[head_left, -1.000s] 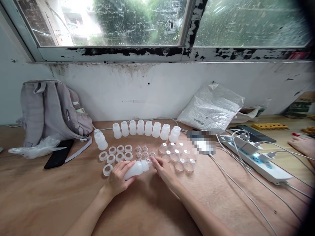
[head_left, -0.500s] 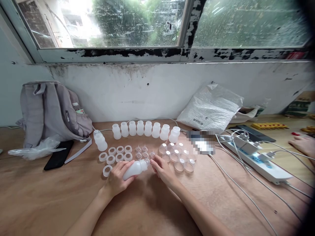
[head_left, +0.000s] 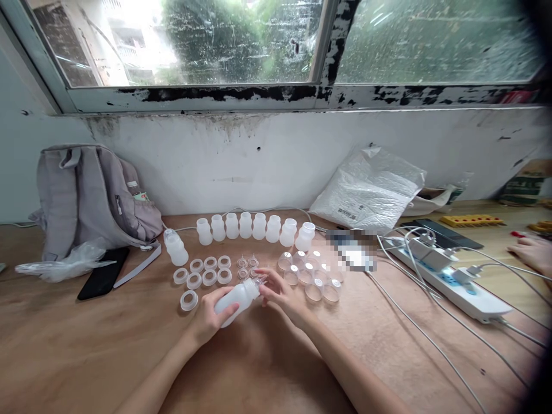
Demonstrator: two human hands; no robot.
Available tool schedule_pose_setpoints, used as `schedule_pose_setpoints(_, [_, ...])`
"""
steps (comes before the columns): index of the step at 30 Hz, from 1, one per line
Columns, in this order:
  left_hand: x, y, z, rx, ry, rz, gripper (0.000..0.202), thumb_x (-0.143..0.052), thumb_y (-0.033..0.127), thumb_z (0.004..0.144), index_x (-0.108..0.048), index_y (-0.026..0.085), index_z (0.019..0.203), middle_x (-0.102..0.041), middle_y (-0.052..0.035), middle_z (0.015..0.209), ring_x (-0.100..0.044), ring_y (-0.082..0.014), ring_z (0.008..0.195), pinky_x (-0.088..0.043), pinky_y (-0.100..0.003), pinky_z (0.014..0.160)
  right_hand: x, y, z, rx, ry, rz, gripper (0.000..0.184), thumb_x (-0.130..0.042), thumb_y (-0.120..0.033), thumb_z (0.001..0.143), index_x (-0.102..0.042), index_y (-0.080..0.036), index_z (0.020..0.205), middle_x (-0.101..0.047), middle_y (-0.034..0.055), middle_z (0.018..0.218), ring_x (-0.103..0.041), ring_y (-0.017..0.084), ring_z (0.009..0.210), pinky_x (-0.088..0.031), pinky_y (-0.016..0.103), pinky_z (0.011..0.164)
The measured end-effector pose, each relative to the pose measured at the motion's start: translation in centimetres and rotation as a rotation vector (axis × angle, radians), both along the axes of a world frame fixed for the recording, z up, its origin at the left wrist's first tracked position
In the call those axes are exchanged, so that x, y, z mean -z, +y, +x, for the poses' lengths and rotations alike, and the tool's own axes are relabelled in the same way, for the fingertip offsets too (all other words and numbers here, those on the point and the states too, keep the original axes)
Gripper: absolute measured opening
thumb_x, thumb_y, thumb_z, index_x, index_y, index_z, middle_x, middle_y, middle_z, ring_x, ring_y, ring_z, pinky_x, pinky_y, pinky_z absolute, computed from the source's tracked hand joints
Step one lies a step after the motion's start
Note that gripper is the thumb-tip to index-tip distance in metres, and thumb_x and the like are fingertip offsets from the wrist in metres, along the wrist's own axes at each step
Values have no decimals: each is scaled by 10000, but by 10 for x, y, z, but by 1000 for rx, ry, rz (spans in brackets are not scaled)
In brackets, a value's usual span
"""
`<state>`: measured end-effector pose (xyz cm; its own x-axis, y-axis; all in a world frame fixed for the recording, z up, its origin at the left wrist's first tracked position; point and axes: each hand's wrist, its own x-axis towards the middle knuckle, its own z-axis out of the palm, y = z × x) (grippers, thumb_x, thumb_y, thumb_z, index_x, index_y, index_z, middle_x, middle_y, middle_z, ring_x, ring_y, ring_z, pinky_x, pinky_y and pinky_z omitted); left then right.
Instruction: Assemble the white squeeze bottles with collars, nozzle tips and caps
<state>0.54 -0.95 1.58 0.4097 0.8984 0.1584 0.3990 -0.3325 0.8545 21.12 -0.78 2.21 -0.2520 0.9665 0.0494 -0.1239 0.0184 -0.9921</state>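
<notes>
My left hand (head_left: 207, 316) is wrapped round a frosted white baby bottle (head_left: 236, 303), tilted with its neck up to the right. At that neck, my right hand (head_left: 282, 298) has its fingers closed on a clear nipple (head_left: 257, 281), partly hidden by the fingertips. Several white collar rings (head_left: 188, 300) lie to the left of the bottle. Just beyond it are loose clear nipples (head_left: 242, 262). Clear dome caps (head_left: 314, 292) stand to the right of my right hand. Behind these, several open bottles (head_left: 245, 225) form a curved row, with a capped bottle (head_left: 176, 247) to their left.
A grey backpack (head_left: 86, 201), a plastic bag (head_left: 69, 261) and a black phone (head_left: 103, 273) are at the left. At the right lie a power strip (head_left: 448, 282) with cables and a silvery packing bag (head_left: 371, 187). Another person's hand (head_left: 532, 253) shows at the far right.
My right hand has shifted slightly left, its fingers now further over the bottle's neck. The bottle has turned and tilted a little more upright in my left hand, its thumb now across the front.
</notes>
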Motion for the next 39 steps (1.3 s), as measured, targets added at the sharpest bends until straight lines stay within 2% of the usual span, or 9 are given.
schedule_pose_setpoints(4, [1,-3,5,119,-71,-202,357,-446,426,798,-559,151,996,-620,-47,860,-567,-177,740,-436,-248,619,-5,-5,-4,-158,44,-48,403,-657,-386,669,-547,-221,1020,-585,38,951,-533,187,914,-447,317,758])
schedule_pose_setpoints(9, [3,-11,10,-1,48,24,419,-608,364,673,-508,208,1049,-594,-42,977,-549,-198,838,-431,-279,712,6,-7,-11,114,-226,35,302,-655,-425,657,-566,-189,825,-572,0,700,-537,163,682,-438,294,633])
schedule_pose_setpoints(15, [-2,-15,15,74,-69,-197,336,-527,387,739,-531,166,992,-609,-28,841,-561,-162,705,-432,-246,613,-2,-11,-12,-87,44,33,366,-619,-377,713,-545,-216,1033,-593,53,973,-541,205,911,-432,341,783])
schedule_pose_setpoints(20, [-5,-19,17,-107,-16,-38,363,-571,345,705,-501,213,1036,-595,-27,931,-546,-185,802,-425,-281,690,-1,-9,-12,28,14,69,292,-668,-349,671,-581,-201,906,-617,40,871,-569,201,849,-445,326,740])
schedule_pose_setpoints(22, [-8,-19,16,-68,-104,-149,360,-574,374,706,-506,198,1013,-589,-29,893,-546,-176,774,-429,-271,662,-1,-8,-12,19,41,57,280,-678,-348,659,-585,-204,880,-618,37,876,-567,201,860,-442,321,751])
schedule_pose_setpoints(27, [-7,-22,15,243,-485,-785,462,-531,500,719,-475,140,1003,-578,-60,801,-559,-133,597,-409,-214,472,-8,-13,-12,-149,141,-60,410,-624,-409,690,-564,-198,1037,-577,90,1086,-501,241,1036,-392,368,861])
schedule_pose_setpoints(31, [-2,-30,17,443,-616,-1057,522,-570,474,688,-430,132,1056,-599,-64,741,-567,-123,534,-418,-207,453,-10,-21,-18,-263,244,-153,420,-601,-430,684,-566,-174,1016,-587,112,1071,-493,259,1053,-408,371,828])
schedule_pose_setpoints(34, [-2,-33,20,422,-601,-1086,429,-583,381,693,-456,133,1020,-579,-34,698,-567,-118,535,-428,-212,468,-9,-25,-24,-252,262,-214,311,-576,-403,707,-572,-176,920,-617,97,985,-569,230,899,-451,316,683])
schedule_pose_setpoints(39, [-3,-32,24,284,-356,-850,301,-623,321,650,-506,129,850,-559,-8,674,-537,-117,525,-425,-235,475,-8,-28,-32,-81,245,-223,175,-587,-345,720,-523,-184,745,-646,50,841,-591,187,754,-441,284,633])
